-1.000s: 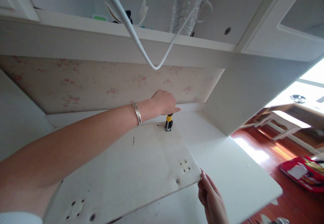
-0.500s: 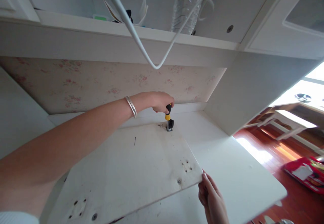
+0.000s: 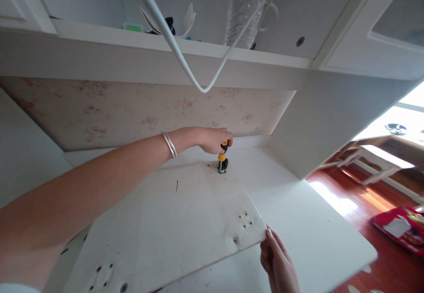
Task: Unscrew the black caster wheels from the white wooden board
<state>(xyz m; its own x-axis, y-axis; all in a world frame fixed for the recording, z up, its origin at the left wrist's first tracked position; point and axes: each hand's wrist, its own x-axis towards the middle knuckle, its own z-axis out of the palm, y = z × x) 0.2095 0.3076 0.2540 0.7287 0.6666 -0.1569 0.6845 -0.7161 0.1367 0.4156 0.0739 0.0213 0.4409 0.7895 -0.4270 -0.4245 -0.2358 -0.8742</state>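
Observation:
My left hand [image 3: 214, 140], with silver bangles at the wrist, is wrapped round the handle of a yellow and black screwdriver [image 3: 221, 157]. The screwdriver points down, its tip at the metal plate of a small black caster [image 3: 225, 165] on the far right corner of a white board [image 3: 185, 215]. My right hand [image 3: 278, 257] pinches the board's near right corner between thumb and fingers. Clusters of screw holes show at the two nearer corners. The caster is partly behind the screwdriver shaft.
The board lies on a white desktop [image 3: 298, 209] below a cabinet shelf [image 3: 132, 46]. A white cable [image 3: 204, 91] hangs in front. A clear plastic bottle [image 3: 245, 15] stands on the shelf. On the red floor at right is a red tray [image 3: 400, 231] with items.
My left hand has shifted slightly right and down, and the screwdriver handle has turned and leans a little more to the right. The right hand keeps its grip on the corner.

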